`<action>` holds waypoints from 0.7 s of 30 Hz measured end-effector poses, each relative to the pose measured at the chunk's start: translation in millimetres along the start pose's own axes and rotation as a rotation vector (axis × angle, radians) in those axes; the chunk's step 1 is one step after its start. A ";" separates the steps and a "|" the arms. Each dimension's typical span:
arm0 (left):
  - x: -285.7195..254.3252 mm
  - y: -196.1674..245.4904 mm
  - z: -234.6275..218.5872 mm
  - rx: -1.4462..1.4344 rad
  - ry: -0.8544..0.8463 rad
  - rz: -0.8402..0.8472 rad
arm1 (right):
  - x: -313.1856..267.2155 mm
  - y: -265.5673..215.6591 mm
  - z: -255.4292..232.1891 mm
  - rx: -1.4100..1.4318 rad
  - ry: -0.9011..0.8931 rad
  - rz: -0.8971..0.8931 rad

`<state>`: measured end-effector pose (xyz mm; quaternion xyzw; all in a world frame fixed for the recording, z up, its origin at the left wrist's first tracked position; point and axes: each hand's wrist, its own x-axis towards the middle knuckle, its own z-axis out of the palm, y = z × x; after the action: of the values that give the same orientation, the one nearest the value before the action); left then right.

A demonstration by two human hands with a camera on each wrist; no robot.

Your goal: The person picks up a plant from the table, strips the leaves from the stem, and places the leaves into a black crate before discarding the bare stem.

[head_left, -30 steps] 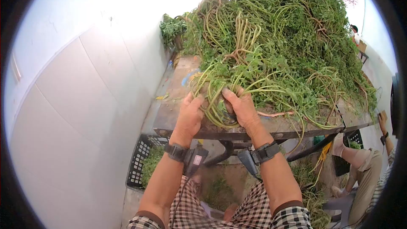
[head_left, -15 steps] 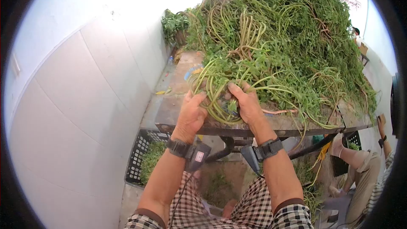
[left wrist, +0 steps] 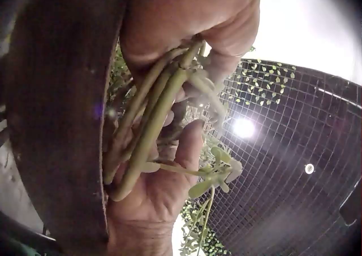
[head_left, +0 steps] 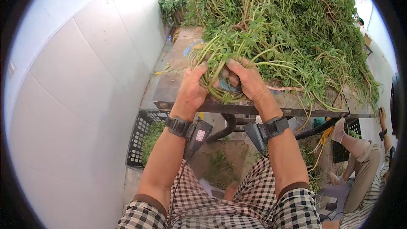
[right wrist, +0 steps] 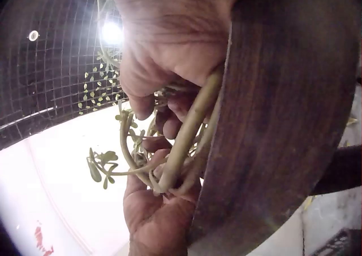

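Observation:
A bunch of purslane (head_left: 219, 70), with thick green stems and small rounded leaves, is bent into a loop at the table's front edge. My left hand (head_left: 192, 88) grips its left side, thumb on top of the stems. On the right side my right hand (head_left: 251, 82) holds the stems with its thumb over them. Fingertips of both hands show inside the loop. In the left wrist view, several thick stems (left wrist: 150, 131) run from my left hand down to the right hand (left wrist: 150, 202). A leafy sprig (right wrist: 103, 164) sticks out between the hands in the right wrist view.
A large heap of purslane (head_left: 288, 21) covers most of the table (head_left: 176, 82). Below on the left stands a black crate (head_left: 136, 144) with greens inside. A white wall (head_left: 76, 101) rises at the left. Another person's leg (head_left: 366, 174) shows at the right.
The view has tilted downward, so the table and hands sit higher in it. Inside the stem loop, the fingertips show more, and a leafy sprig has come to its near side.

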<state>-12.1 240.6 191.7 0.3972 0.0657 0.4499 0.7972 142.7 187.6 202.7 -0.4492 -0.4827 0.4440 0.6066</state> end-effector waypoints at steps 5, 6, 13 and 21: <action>-1.1 -2.9 -3.3 0.282 -0.041 0.018 | -2.3 -2.8 -1.2 0.035 -0.022 -0.007; -2.3 -3.3 -0.7 0.329 -0.002 0.029 | -2.0 -1.3 -2.9 0.055 -0.029 -0.007; -10.6 -0.9 19.6 0.423 -0.016 0.020 | -0.9 -1.3 -3.7 0.467 0.133 -0.060; -10.4 -1.6 13.2 0.440 -0.047 0.016 | -1.8 -3.3 -11.4 0.522 0.051 -0.023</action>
<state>-11.1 224.6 196.9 0.5726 0.1406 0.4218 0.6888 154.0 183.9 204.1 -0.2831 -0.3415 0.5351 0.7189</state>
